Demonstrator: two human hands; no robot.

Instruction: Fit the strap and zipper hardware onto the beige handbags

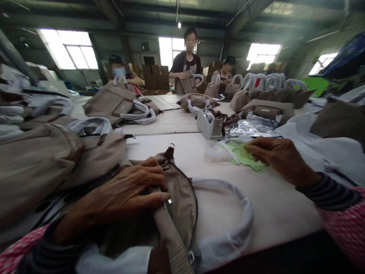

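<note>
A taupe handbag (pixel 182 205) lies in front of me with its zipped mouth spread apart and a plastic-wrapped handle (pixel 242 213) resting on the table. My left hand (pixel 122 194) grips the bag's zipped edge, the thumb beside a small metal zipper pull (pixel 170 201). To the right, my right hand (pixel 273 154) is closed in a pinch on a light green paper slip (pixel 244 150). More green slips (pixel 253 163) lie scattered just below its fingertips.
A tape dispenser (pixel 209 125) and clear plastic bags (pixel 251 128) stand beyond the slips. Taupe handbags (pixel 37 160) pile up at my left, with another row (pixel 262 91) at the back right. Several people, one of them standing (pixel 186 64), handle bags across the white table (pixel 159 140).
</note>
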